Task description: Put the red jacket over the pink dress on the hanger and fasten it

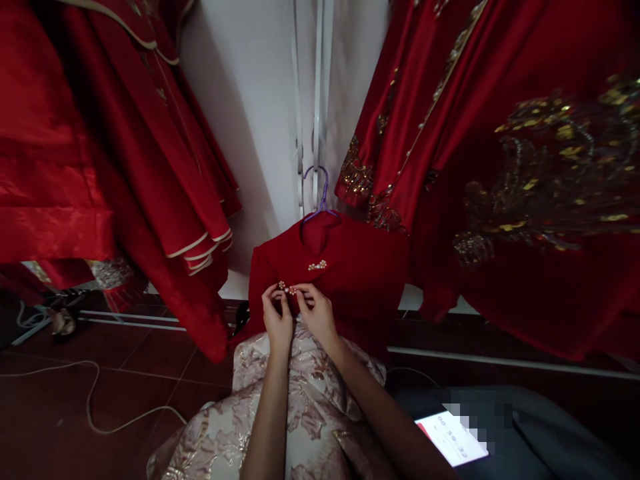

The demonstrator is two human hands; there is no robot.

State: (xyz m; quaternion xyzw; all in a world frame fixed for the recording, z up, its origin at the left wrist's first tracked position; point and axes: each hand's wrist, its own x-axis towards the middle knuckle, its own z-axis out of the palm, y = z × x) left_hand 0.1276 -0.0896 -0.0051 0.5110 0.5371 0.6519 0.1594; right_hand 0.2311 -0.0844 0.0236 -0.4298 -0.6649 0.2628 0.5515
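A red garment (350, 267) hangs on a purple hanger (319, 200) in front of me. It carries a gold clasp (317, 265) near the collar and a second gold clasp (287, 288) lower down. My left hand (277, 317) and my right hand (315, 310) both pinch this lower clasp, fingers closed on it from either side. Below my forearms lies a pale floral brocade fabric (260, 413).
Red satin robes (115, 153) hang at the left, and red gowns with gold embroidery (525, 167) at the right. A white wall panel (270, 113) stands behind. A white cable (90, 400) runs over the dark tiled floor. A lit phone screen (453, 437) lies at lower right.
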